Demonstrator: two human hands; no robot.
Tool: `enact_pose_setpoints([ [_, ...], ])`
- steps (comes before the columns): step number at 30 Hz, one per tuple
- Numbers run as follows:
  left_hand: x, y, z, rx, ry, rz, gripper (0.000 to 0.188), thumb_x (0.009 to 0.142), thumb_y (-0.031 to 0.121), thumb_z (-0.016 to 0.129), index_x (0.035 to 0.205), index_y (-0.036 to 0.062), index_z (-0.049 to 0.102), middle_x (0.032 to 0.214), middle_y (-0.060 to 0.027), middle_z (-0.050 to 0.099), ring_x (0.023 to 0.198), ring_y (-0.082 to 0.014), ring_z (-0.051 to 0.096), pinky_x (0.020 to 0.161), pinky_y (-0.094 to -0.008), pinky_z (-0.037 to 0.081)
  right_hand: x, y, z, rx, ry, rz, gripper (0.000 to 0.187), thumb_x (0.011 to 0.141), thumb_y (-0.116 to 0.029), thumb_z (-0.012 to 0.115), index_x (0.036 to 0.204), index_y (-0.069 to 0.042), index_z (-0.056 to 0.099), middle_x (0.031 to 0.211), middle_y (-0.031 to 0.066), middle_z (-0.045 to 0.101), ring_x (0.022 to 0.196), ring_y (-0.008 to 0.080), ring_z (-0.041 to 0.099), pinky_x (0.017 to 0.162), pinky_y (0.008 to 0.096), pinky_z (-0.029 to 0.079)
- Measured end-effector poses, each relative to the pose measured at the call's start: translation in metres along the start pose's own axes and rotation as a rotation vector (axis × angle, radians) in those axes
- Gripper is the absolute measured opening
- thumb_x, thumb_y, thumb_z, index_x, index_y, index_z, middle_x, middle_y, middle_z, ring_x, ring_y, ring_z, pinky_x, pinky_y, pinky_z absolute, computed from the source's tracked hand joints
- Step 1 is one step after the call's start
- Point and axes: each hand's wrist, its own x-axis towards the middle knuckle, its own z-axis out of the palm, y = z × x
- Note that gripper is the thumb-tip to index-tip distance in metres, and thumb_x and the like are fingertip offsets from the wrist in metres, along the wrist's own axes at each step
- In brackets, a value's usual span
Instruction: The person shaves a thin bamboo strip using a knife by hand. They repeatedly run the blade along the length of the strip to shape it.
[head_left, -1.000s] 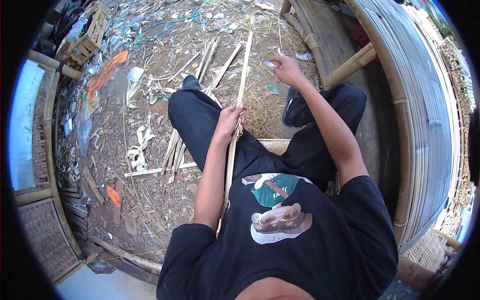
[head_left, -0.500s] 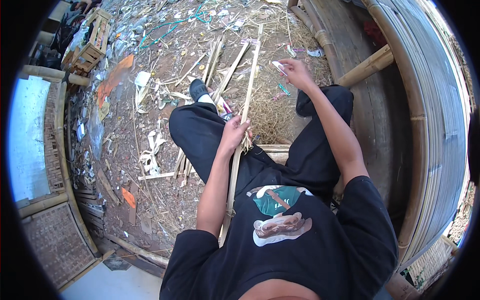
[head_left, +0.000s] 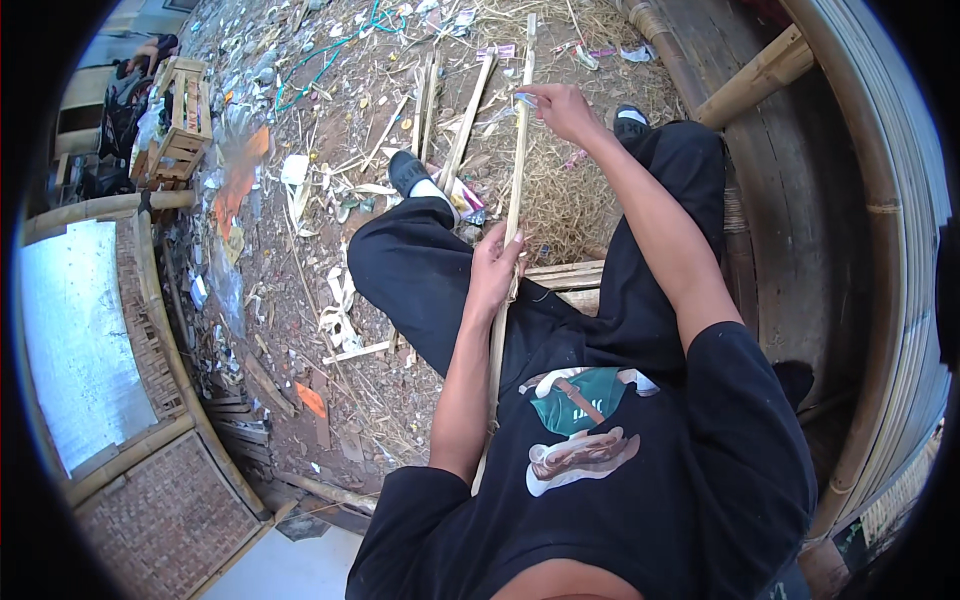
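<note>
A long, pale bamboo strip (head_left: 516,190) runs from beside my body, between my legs, out toward the far ground. My left hand (head_left: 495,265) is closed around it near my lap. At the strip's far part, my right hand (head_left: 566,112) pinches a small, flat, whitish blade-like tool (head_left: 525,98), which is against or just over the strip. Its exact kind is too small to make out. Thin shavings hang by my left hand.
Several more bamboo strips (head_left: 466,125) lie beyond my left foot. Straw (head_left: 562,205) covers the ground between my feet. A wooden crate (head_left: 182,120) stands far left, bamboo-framed woven panels (head_left: 165,490) at near left, and a bamboo railing (head_left: 885,250) curves along the right.
My right hand has moved left and farther out, bringing the blade-like tool to the strip. My left hand still grips the strip. The whole view has shifted somewhat.
</note>
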Motion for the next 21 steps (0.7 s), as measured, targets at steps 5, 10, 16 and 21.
enact_pose_setpoints([
  [5, -0.005, -0.001, -0.001, 0.003, -0.013, 0.013, 0.032, 0.096, 0.018, 0.055, 0.124, 0.0041, 0.055, 0.062, 0.0064, 0.045, 0.046, -0.0022, 0.044, 0.04, -0.019, 0.033, 0.008, 0.004, 0.004, 0.009, 0.092, 0.005, 0.035, 0.086, -0.006, 0.053, 0.115, -0.02, 0.066, 0.103, 0.0189, 0.066, 0.094, 0.0331, 0.065, 0.084, 0.04, 0.051],
  [10, -0.012, 0.003, 0.001, 0.029, 0.006, 0.02, 0.031, 0.096, 0.021, 0.055, 0.122, 0.0028, 0.056, 0.062, 0.0062, 0.046, 0.044, -0.002, 0.043, 0.04, -0.0189, 0.033, 0.016, 0.003, -0.001, 0.062, 0.189, 0.018, 0.033, 0.088, -0.007, 0.051, 0.113, -0.021, 0.067, 0.103, 0.0195, 0.066, 0.091, 0.0326, 0.065, 0.083, 0.0395, 0.051],
  [16, -0.019, 0.004, 0.004, 0.118, 0.054, 0.013, 0.031, 0.096, 0.023, 0.056, 0.116, -0.0006, 0.058, 0.063, 0.0057, 0.048, 0.045, -0.0022, 0.042, 0.041, -0.02, 0.033, 0.03, 0.016, 0.001, -0.038, 0.241, -0.057, 0.032, 0.088, -0.009, 0.054, 0.113, -0.023, 0.067, 0.099, 0.0196, 0.066, 0.085, 0.0329, 0.066, 0.08, 0.0389, 0.052],
  [21, -0.018, -0.008, 0.001, 0.124, 0.07, 0.062, 0.029, 0.096, 0.023, 0.055, 0.112, -0.0015, 0.059, 0.062, 0.0054, 0.047, 0.046, -0.0018, 0.04, 0.042, -0.0207, 0.032, 0.023, 0.023, 0.008, -0.108, 0.102, -0.082, 0.034, 0.088, -0.008, 0.053, 0.115, -0.024, 0.066, 0.099, 0.0184, 0.067, 0.085, 0.031, 0.067, 0.078, 0.0374, 0.051],
])
